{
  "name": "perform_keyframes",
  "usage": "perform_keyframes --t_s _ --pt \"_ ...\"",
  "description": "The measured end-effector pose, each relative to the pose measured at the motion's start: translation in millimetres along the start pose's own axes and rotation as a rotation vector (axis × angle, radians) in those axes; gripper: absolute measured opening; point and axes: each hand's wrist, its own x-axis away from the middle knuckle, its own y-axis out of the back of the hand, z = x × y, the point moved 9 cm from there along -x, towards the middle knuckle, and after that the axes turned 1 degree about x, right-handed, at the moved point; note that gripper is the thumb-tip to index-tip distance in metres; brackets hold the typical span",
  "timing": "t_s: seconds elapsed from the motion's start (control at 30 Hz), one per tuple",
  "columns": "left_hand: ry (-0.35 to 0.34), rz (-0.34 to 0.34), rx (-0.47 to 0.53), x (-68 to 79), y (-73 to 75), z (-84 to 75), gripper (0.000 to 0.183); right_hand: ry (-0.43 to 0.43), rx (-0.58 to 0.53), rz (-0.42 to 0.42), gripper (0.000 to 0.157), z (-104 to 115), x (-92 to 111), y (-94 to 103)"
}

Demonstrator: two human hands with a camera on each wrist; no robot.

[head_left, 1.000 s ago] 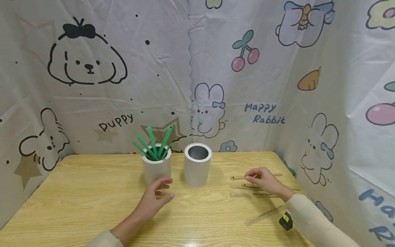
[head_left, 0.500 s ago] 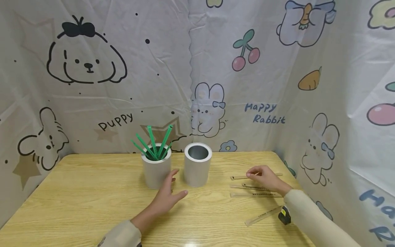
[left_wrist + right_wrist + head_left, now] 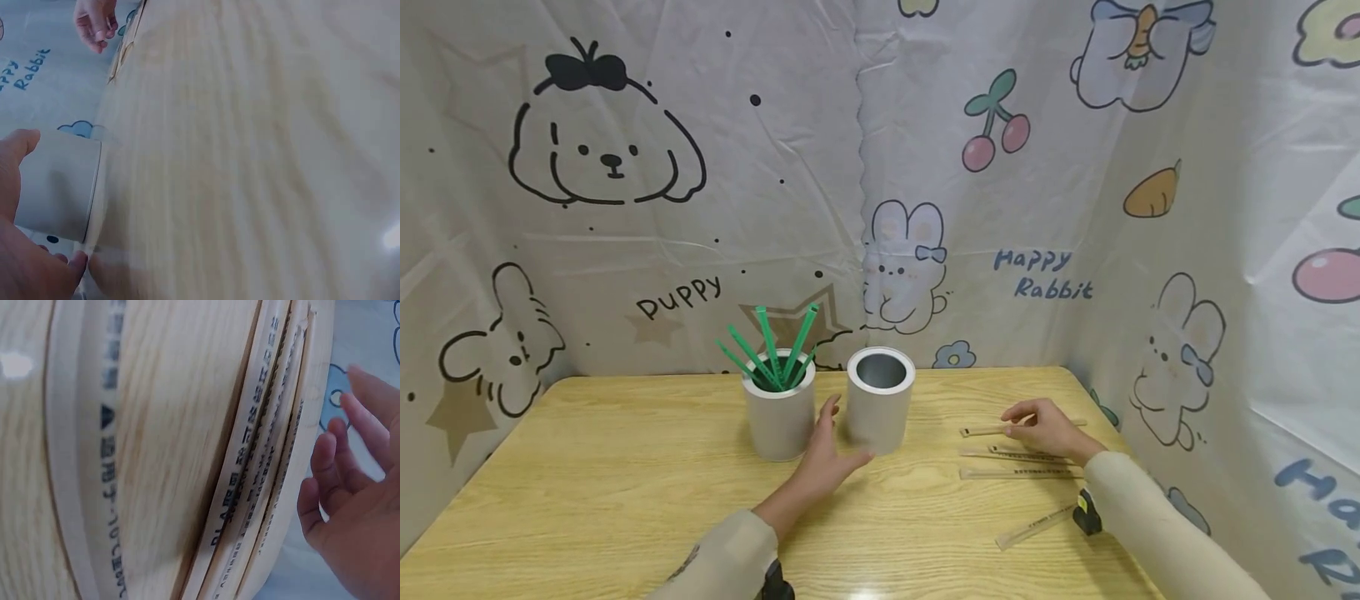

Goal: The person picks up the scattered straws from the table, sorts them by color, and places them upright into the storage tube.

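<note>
My left hand (image 3: 822, 463) is spread beside a white cylindrical cup (image 3: 878, 423) whose opening looks vacant. In the left wrist view, thumb and fingers frame that cup (image 3: 59, 184); whether they touch it I cannot tell. A second white cup (image 3: 778, 425), just left of that hand, bears several green straws (image 3: 769, 342). Over on the right, my right hand (image 3: 1043, 429) hovers at the farthest of several wrapped straws (image 3: 1000, 474). The right wrist view has its bent fingers (image 3: 324, 452) apart with nothing between them, beside the printed wrappers (image 3: 247, 450).
One wrapped straw (image 3: 1033, 527) lies slanted nearer the front. Both cups stand near the back edge of the wooden table (image 3: 625, 467). Printed curtains (image 3: 790, 183) enclose the back and sides. A small black device (image 3: 1086, 512) sits at the right sleeve.
My left hand has moved right and slightly away from me, from before the straw-filled cup to the other cup. The right hand has shifted slightly right over the wrapped straws.
</note>
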Motion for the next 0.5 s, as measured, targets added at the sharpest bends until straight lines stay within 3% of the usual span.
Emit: perform_keyframes --t_s 0.27,0.5 --pt "0.059 -0.006 0.085 -18.5 -6.2 2.9 0.115 -0.036 -0.034 0.03 0.027 -11.2 -7.2 0.6" --pt "0.081 0.051 0.103 -26.9 -11.9 10.1 0.112 -0.038 -0.043 0.07 0.026 -19.1 -13.4 -5.2"
